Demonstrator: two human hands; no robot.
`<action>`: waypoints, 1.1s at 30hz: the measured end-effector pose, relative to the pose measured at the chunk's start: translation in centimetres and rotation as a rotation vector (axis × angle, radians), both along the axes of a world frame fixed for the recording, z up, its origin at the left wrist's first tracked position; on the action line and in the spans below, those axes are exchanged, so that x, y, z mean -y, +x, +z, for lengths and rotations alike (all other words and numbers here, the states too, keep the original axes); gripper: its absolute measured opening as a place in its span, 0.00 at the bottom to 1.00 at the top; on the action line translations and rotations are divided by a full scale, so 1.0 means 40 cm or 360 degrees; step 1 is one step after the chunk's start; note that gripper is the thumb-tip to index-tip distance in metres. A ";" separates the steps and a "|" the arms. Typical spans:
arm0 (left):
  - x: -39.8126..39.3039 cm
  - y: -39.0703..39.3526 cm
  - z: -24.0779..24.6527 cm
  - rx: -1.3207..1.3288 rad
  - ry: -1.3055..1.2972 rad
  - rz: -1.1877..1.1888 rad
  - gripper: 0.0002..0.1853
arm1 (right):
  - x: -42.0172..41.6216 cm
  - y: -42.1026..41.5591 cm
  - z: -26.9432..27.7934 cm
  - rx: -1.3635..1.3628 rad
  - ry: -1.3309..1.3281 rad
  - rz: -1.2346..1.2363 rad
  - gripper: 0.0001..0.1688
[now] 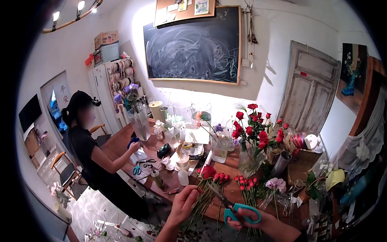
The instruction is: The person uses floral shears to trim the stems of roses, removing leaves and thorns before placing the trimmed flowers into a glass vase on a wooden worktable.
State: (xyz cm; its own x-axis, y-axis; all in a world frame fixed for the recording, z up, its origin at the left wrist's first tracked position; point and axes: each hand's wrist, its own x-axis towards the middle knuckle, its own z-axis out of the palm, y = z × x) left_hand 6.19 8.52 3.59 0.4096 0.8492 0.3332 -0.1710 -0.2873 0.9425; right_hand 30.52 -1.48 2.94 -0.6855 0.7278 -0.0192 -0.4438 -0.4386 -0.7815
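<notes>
My left hand point(185, 204) pinches a green stem between thumb and fingertips; it appears to lead up to a large red rose point(208, 171). Teal-handled scissors point(225, 199) are in my right hand point(246, 218), with fingers through the loops. Their blades point up and left, close to the stem and a little apart. Below both hands, a bunch of small red roses point(222, 177) lies on the wooden table point(223, 190), stems towards me. A second bunch of small red roses point(246, 182) lies to its right.
A glass vase point(249, 163) of tall red roses stands behind the bunches. Nearer left are a white bottle point(183, 177), a tape dispenser point(163, 150) and other scissors point(137, 170). Across the table's left side stands a person point(86, 145) holding something dark blue. Cut plant scraps litter the floor point(99, 208).
</notes>
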 end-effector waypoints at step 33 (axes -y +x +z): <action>0.043 -0.024 0.029 -0.0684 0.1135 0.0465 0.09 | 0.018 0.063 0.068 0.1008 0.0253 -0.0150 0.22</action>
